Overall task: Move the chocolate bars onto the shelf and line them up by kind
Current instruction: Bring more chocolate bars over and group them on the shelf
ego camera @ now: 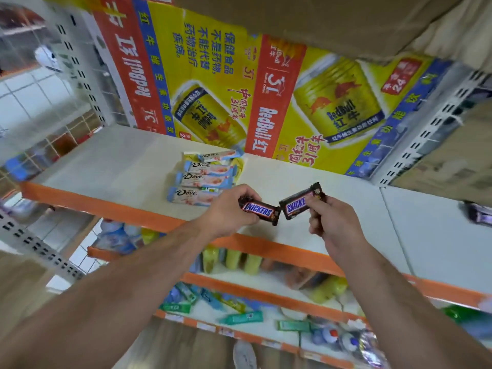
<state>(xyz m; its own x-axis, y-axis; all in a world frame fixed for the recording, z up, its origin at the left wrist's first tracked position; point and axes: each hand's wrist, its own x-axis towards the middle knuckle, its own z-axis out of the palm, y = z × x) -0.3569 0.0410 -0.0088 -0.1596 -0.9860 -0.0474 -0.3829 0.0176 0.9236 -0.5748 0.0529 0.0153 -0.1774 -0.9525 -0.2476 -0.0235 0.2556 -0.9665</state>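
I see two Snickers bars held over the front part of the white shelf (106,161), one Snickers bar (259,211) pinched in the left hand (229,211), the other Snickers bar (298,203) pinched in the right hand (332,225), near ends almost meeting. Just left and behind them, four Dove bars (202,179) lie on the shelf in a front-to-back row, with a Red Bull carton (213,83) behind them. Far right on the shelf there's a dark wrapper (479,214), too blurred for me to read the brand.
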